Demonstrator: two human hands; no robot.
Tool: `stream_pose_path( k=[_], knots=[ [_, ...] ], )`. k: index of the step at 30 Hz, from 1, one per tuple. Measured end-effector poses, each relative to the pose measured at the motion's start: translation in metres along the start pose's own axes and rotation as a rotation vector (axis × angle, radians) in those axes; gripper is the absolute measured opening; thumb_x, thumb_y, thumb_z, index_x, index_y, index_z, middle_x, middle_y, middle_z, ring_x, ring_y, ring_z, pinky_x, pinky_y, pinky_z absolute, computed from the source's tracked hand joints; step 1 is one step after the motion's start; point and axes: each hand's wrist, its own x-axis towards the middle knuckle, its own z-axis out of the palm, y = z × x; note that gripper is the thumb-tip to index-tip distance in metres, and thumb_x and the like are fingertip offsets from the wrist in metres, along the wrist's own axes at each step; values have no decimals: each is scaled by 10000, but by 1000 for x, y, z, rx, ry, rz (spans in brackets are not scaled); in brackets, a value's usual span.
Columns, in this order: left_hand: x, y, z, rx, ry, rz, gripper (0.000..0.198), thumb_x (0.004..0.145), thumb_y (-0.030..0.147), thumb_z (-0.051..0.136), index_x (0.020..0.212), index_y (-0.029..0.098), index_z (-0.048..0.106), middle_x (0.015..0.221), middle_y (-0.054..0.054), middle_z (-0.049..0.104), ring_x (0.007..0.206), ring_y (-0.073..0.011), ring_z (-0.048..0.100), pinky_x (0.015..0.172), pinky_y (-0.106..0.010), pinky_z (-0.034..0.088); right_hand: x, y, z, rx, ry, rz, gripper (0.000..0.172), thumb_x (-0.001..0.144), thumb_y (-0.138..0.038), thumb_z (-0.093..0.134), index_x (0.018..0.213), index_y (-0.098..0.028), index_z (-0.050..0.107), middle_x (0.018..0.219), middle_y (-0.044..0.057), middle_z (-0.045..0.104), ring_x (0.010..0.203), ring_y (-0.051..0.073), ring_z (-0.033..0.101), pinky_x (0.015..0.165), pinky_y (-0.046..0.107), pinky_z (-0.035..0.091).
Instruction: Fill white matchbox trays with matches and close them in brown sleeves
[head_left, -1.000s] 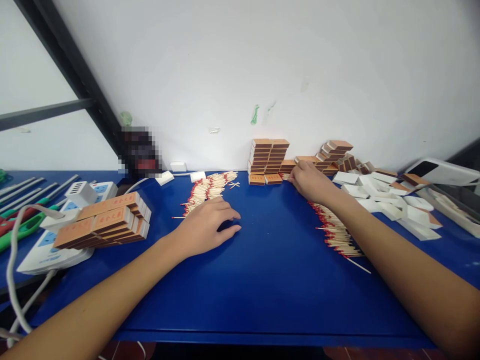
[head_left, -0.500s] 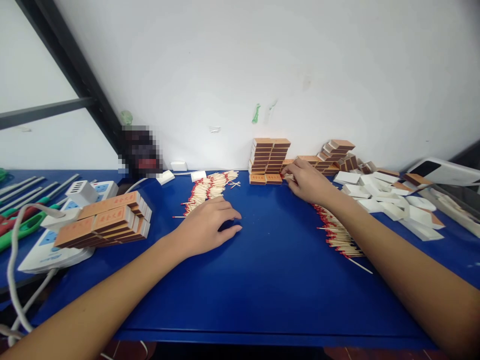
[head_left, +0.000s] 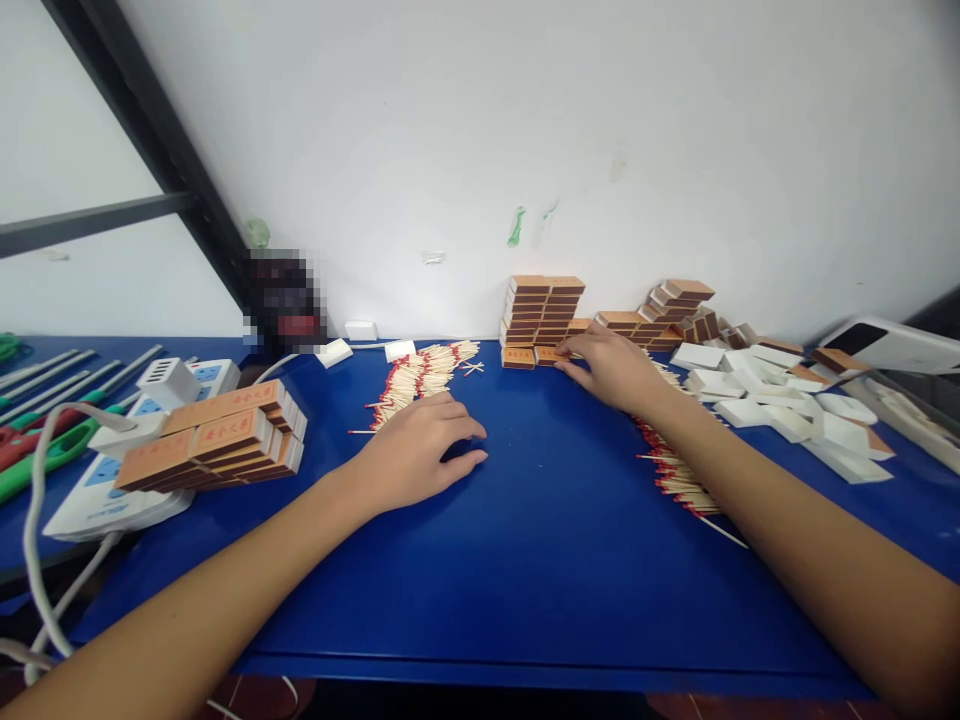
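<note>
My left hand (head_left: 424,450) rests on the blue table, thumb apart from its bent fingers and nothing in its grasp. Just beyond it lies a pile of red-tipped matches (head_left: 424,375), partly covered by the hand. My right hand (head_left: 611,368) is at the back of the table, thumb and fingertips closed on the right end of a front matchbox (head_left: 547,355). Beside that box sits another matchbox (head_left: 518,357), and right behind them rises a two-column stack of matchboxes (head_left: 544,308). A second match pile (head_left: 682,480) lies under my right forearm, partly hidden.
White matchbox trays (head_left: 780,395) are heaped at the right, near more stacked matchboxes (head_left: 679,292). On the left, a block of matchboxes (head_left: 225,440) sits over a white power strip (head_left: 97,510) with cables. Scissors with green handles (head_left: 56,460) lie farther left. A white wall (head_left: 450,150) closes the back.
My right hand has shifted slightly left, from the matches beside the front matchbox onto that box's right end. My left hand stays in place. The view has moved slightly.
</note>
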Motion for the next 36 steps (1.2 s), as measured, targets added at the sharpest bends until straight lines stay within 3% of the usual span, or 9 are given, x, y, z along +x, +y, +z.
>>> stream_pose_path(
  k=[3,8,14,21,27,36],
  knots=[
    [0,1,0,-2,-5,0,206,1067,308,678,1162,164,792,1021,-77,781,997,-253,689,923,-420,562,2,-4,2,-14,30,-26,315,1081,-309,532,1055,-149,802,1009,181,801,1064,373,673,986,546,561],
    [0,2,-1,-1,-1,-2,208,1069,312,677,1159,165,794,1014,-77,776,1004,-252,687,914,-411,566,2,-3,11,46,96,-31,395,1104,-304,476,1222,-161,825,1165,193,759,1143,370,661,968,521,579],
    [0,2,-1,0,-11,-13,194,1068,310,678,1157,181,792,1028,-75,780,1010,-251,691,920,-412,568,1,3,21,174,72,-5,402,1079,-252,472,1295,-155,797,1182,193,739,1098,341,702,984,508,591],
    [1,2,-1,2,-15,-6,208,1074,315,665,1155,170,791,1024,-81,780,1008,-254,690,918,-419,567,3,-13,-1,128,134,-18,376,1081,-326,507,1204,-165,823,1157,196,763,1138,371,684,1045,567,560],
    [0,1,0,6,-24,-15,199,1071,318,667,1154,182,787,1041,-81,782,1021,-260,694,932,-430,562,4,-37,-13,212,37,-216,432,1072,-239,472,1323,-242,823,1373,129,774,1261,348,649,1098,588,543],
    [0,1,0,10,-22,-6,195,1074,319,665,1149,186,786,1049,-84,788,1023,-258,699,942,-427,561,4,-37,-13,77,-46,-181,419,1065,-235,490,1283,-170,841,1337,136,809,1260,369,665,1119,605,532]
  ],
)
